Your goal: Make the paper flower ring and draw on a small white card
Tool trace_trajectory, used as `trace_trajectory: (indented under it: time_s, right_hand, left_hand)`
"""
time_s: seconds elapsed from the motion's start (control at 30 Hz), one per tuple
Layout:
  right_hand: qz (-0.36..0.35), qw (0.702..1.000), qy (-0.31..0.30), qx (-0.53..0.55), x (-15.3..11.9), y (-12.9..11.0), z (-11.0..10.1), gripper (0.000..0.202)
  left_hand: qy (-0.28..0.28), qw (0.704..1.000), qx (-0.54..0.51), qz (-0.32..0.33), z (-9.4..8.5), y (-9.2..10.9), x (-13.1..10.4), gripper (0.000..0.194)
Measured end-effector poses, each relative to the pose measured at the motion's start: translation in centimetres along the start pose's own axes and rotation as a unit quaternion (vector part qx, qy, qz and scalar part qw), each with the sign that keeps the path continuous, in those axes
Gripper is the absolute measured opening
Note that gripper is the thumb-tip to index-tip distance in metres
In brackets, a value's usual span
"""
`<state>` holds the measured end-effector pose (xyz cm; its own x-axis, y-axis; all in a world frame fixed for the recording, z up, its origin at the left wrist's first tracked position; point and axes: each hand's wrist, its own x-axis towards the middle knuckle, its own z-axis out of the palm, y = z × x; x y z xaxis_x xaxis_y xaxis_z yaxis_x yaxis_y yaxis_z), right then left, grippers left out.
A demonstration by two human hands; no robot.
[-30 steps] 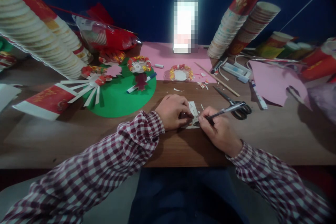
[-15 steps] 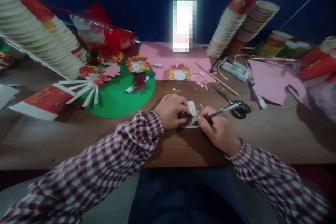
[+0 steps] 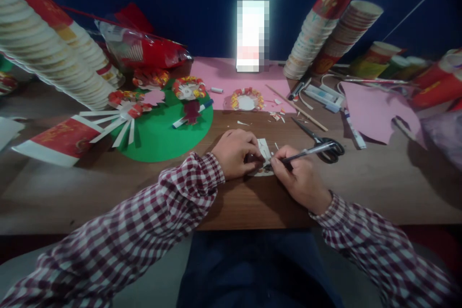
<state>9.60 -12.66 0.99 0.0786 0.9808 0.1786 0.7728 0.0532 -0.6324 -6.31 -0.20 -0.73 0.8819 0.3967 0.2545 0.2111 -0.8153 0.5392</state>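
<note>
On the wooden table in front of me lies a small whitish paper piece (image 3: 263, 146) with dark marks on it. My left hand (image 3: 236, 155) presses on it with curled fingers, thumb and fingertips at its left side. A black-and-clear pen (image 3: 306, 151) is gripped in my right hand (image 3: 299, 177), its tip down at the paper's right side. The fingers partly cover the paper, so the marks cannot be made out fully. Just beyond the right hand lie black-handled scissors (image 3: 331, 150), blades pointing away to the left.
A green paper disc (image 3: 159, 139) with paper crafts lies to the left, near a cut red cup (image 3: 65, 139). Tall paper-cup stacks (image 3: 46, 43) lean at both sides. A pink sheet (image 3: 212, 70), a wooden stick (image 3: 299, 109) and paper scraps (image 3: 277, 116) lie ahead.
The pen has tilted very slightly in my right hand, its upper end a little lower. My left hand and the paper look unmoved.
</note>
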Motion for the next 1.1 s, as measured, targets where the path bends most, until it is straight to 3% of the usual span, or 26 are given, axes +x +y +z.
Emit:
trace_trajectory:
  time_s: [0.3, 0.4, 0.63, 0.7, 0.87, 1.1]
  right_hand:
    - [-0.002, 1.0, -0.004, 0.004, 0.0, -0.2, -0.1, 0.017]
    - [0.007, 0.999, 0.022, 0.024, -0.1, -0.1, -0.2, 0.018]
    - [0.076, 0.97, 0.052, 0.223, -0.3, 0.3, -0.1, 0.018]
    - [0.073, 0.968, 0.057, 0.233, -0.4, 0.3, -0.4, 0.021]
    - [-0.053, 0.996, 0.013, 0.065, -0.7, 0.6, -1.5, 0.023]
    - [-0.185, 0.981, 0.019, -0.051, -0.8, 1.4, -1.7, 0.026]
  left_hand:
    - [-0.007, 1.0, -0.001, 0.0, 0.0, 0.0, 0.0, 0.013]
    - [0.0, 1.0, -0.001, -0.004, 0.0, 0.0, 0.0, 0.012]
    - [-0.014, 1.0, 0.007, -0.012, -0.4, 0.3, 0.0, 0.013]
    - [-0.023, 1.0, 0.008, -0.01, -0.6, 0.4, 0.1, 0.013]
    - [-0.026, 0.999, 0.016, -0.009, -0.8, 0.6, 0.0, 0.017]
    - [-0.023, 0.999, 0.018, -0.015, -0.8, 0.7, 0.1, 0.012]
